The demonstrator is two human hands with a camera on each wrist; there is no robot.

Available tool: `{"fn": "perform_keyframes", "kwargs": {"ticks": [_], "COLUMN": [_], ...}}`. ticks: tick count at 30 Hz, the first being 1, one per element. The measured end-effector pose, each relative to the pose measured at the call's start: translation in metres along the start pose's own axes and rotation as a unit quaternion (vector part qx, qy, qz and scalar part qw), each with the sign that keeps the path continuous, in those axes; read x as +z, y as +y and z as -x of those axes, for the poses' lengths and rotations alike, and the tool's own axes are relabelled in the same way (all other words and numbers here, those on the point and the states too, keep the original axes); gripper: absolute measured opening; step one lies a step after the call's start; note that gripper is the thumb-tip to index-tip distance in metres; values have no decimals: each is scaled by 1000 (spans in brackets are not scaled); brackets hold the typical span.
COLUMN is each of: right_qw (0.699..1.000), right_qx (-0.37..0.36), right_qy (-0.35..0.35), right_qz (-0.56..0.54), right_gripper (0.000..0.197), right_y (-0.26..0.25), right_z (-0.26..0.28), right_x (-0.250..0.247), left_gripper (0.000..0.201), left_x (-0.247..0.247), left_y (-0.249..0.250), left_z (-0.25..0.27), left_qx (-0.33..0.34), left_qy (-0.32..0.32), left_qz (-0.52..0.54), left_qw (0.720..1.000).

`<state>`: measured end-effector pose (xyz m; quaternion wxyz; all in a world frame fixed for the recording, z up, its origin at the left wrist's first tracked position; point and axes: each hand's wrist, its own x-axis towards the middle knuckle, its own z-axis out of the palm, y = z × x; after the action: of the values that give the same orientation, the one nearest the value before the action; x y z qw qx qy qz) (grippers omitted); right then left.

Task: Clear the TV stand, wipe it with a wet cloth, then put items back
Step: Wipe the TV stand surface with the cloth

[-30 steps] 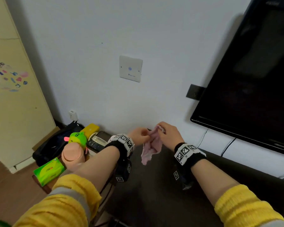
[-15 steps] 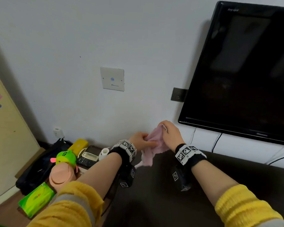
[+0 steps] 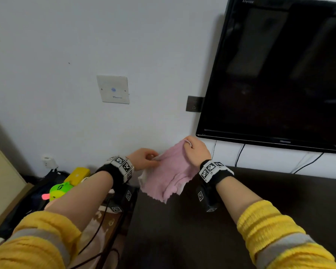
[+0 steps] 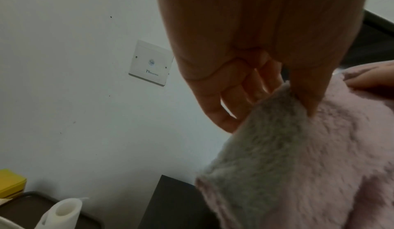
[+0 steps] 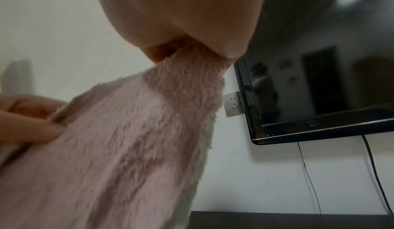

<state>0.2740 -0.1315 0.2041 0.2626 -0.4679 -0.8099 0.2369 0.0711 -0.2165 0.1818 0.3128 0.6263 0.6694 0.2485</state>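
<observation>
A pink fleece cloth is held spread in the air above the left end of the dark TV stand surface, just in front of the wall. Its left top corner is pinched by the left hand and its right top corner is gripped in the curled fingers of the right hand. In the left wrist view the thumb is seen pressed on the pink face while the fingers lie behind a greyish reverse side. Only the right wrist view shows a white wall socket at the television edge. Beyond the surface's left edge, a green toy and a yellow box are seen from the head; a white roll is shown only by the left wrist.
</observation>
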Motion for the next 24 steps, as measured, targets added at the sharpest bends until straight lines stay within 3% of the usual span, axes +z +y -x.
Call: {"fn": "perform_keyframes", "kwargs": {"ticks": [5, 9, 12, 15, 16, 19, 24], "right_qw": [994, 992, 991, 991, 991, 990, 988], "right_qx": [-21, 6, 33, 81, 91, 87, 115], "right_qy": [43, 50, 24, -37, -30, 80, 15], "right_qz": [95, 117, 124, 102, 94, 77, 105], "right_gripper": [20, 27, 30, 29, 28, 27, 24], "right_y": [-6, -1, 8, 17, 19, 23, 31], "right_z": [10, 12, 14, 17, 19, 25, 27], "right_x": [10, 16, 19, 21, 21, 21, 30], "left_gripper": [15, 20, 24, 16, 12, 16, 16], "left_x": [-4, -11, -11, -5, -3, 1, 6], "left_y": [0, -11, -23, -28, -27, -27, -33], "left_z": [2, 2, 2, -6, -8, -15, -18], "left_qx": [-31, -68, -73, -80, -78, -39, -41], "left_qy": [-13, 12, 31, 67, 96, 186, 142], "left_qz": [-124, -171, -150, -65, -29, 35, -31], "left_qw": [992, 983, 985, 992, 992, 981, 988]}}
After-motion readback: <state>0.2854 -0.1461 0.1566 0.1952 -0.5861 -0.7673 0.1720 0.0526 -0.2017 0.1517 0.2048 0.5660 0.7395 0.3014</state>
